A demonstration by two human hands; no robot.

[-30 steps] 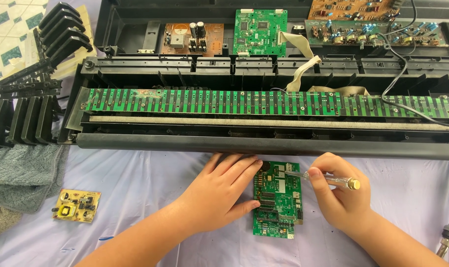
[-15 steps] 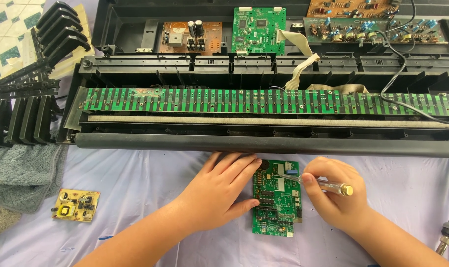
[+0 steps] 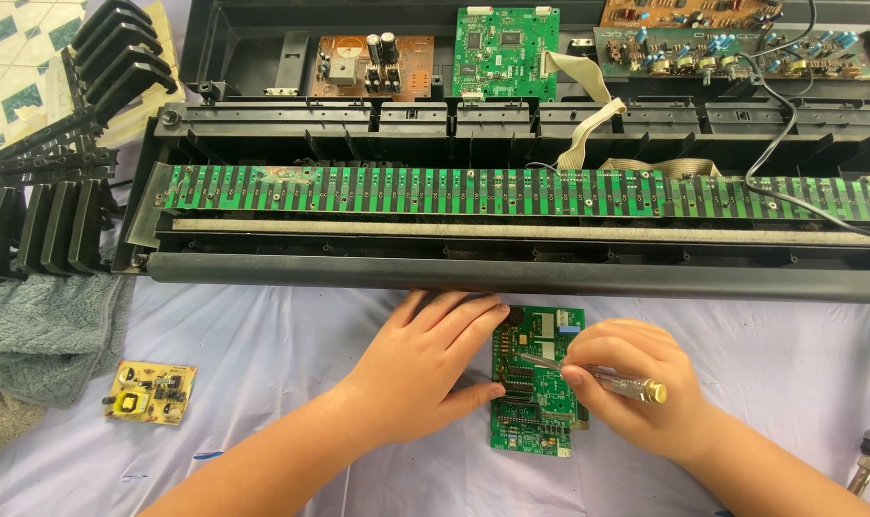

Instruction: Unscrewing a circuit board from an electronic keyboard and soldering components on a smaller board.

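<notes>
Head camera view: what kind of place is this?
Probably an electronics repair bench. An opened keyboard instrument shows its bare circuit boards, and the right hand works a screwdriver on a small green board that the left hand steadies.

Cloth-covered table (image 3: pixel 291 345) — boards, towel (image 3: pixel 43 335).

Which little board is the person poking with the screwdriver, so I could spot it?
Find the long black opened keyboard case lying across the table, then look just below its front edge, on the pale cloth. The small green circuit board lies flat there, between the left hand and the right hand, which holds a screwdriver to it. The only other loose board, far left, is yellow.
</notes>
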